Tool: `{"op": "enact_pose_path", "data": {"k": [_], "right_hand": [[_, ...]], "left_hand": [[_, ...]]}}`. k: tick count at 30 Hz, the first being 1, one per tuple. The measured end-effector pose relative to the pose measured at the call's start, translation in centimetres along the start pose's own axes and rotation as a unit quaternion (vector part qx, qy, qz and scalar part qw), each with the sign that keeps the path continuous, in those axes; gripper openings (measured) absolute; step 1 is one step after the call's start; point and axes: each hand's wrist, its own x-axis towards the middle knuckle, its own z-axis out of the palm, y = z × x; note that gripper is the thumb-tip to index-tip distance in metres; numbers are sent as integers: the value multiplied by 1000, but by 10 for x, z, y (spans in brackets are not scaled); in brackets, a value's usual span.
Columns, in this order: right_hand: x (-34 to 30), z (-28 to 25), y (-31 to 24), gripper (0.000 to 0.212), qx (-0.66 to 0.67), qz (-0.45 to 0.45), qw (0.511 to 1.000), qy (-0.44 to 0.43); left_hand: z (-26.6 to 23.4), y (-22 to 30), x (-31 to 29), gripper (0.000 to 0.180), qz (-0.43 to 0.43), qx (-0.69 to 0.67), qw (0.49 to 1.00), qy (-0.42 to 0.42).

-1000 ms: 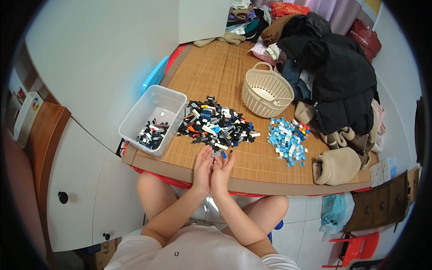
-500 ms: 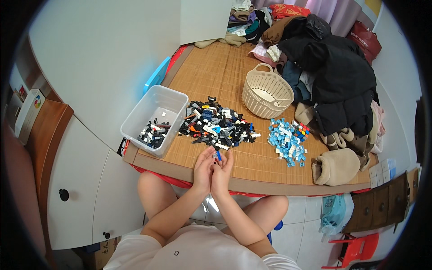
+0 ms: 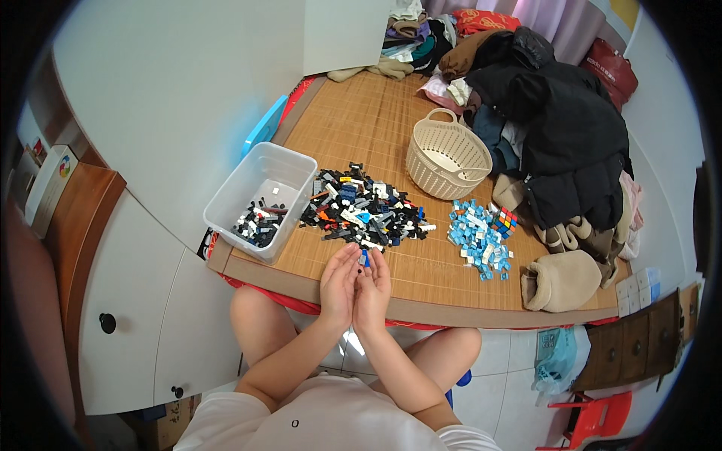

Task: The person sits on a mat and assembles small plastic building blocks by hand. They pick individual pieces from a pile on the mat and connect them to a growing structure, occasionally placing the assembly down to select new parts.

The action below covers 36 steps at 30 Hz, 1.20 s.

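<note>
Cupping a few loose bricks [image 3: 365, 258] between two bare hands looks to be the step under way, at the near edge of the mat [image 3: 444, 286]. A blue one shows between the fingers, with a small dark bit nearer the palms; how many more lie beneath is hidden. Any move from this pose would, as I judge it, call for keeping the hands closely joined and level, since small bricks could slip through the gap at the fingertips. The left hand [image 3: 340, 282] and right hand [image 3: 372, 292] meet along their inner sides, palms seemingly turned up to form a shallow bowl, fingers lengthened and lightly curved toward the far side, with a narrow opening between the two sets of fingertips. Neither appears to pinch anything; whether a thumb presses on a brick, I cannot tell. Both forearms come up from the lower edge and converge at the wrists, above the person's bent legs. Just beyond the fingertips lies the mixed pile [image 3: 348, 193], mostly black, white and grey. Left of it stands the clear box [image 3: 263, 173], open, with a smaller heap [image 3: 258, 225] at its bottom. Farther right, apart from the hands, are the pale-blue pieces [image 3: 475, 233], the cube [image 3: 505, 222] and, behind them, the basket [image 3: 444, 173].
</note>
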Motion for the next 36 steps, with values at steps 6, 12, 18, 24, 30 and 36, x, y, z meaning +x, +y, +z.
{"op": "enact_pose_path", "data": {"k": [6,12,18,24,30,36], "right_hand": [[-7,18,-8,55,21,-4,998,-58],[-13,53,-15,56,5,24,995,-101],[-17,93,-23,56,20,30,985,-169],[-16,127,-9,58,5,37,972,-232],[-13,144,2,59,-14,67,962,-266],[-14,148,-3,52,-23,99,957,-273]], "left_hand": [[10,23,-8,38,34,5,999,-6],[20,61,-13,42,82,22,996,-3],[24,100,-13,46,157,27,987,-13],[12,129,-6,47,216,26,976,8],[-1,145,3,47,226,37,973,36],[-7,148,6,47,242,32,968,51]]}}
